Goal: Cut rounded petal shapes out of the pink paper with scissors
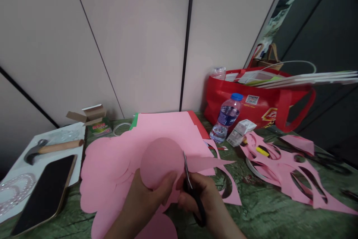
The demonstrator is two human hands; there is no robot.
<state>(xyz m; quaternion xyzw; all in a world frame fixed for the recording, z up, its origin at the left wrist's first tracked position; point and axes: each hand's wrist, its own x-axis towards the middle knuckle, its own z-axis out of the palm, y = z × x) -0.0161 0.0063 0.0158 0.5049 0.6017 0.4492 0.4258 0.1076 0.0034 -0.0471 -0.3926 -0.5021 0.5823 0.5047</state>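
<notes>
My left hand pinches a round pink paper piece by its lower edge, thumb on top. Black-handled scissors sit in my right hand, fingers through the loops. Their blades point up along the right edge of the round piece, where a pointed strip of pink paper sticks out to the right. Under and behind my hands lie large pink paper shapes with scalloped edges and a stack of pink sheets.
At left are a hammer, a phone, a beaded strand and an opened small box. To the right stand a water bottle, a white carton and a red bag. Pink paper offcuts lie before them.
</notes>
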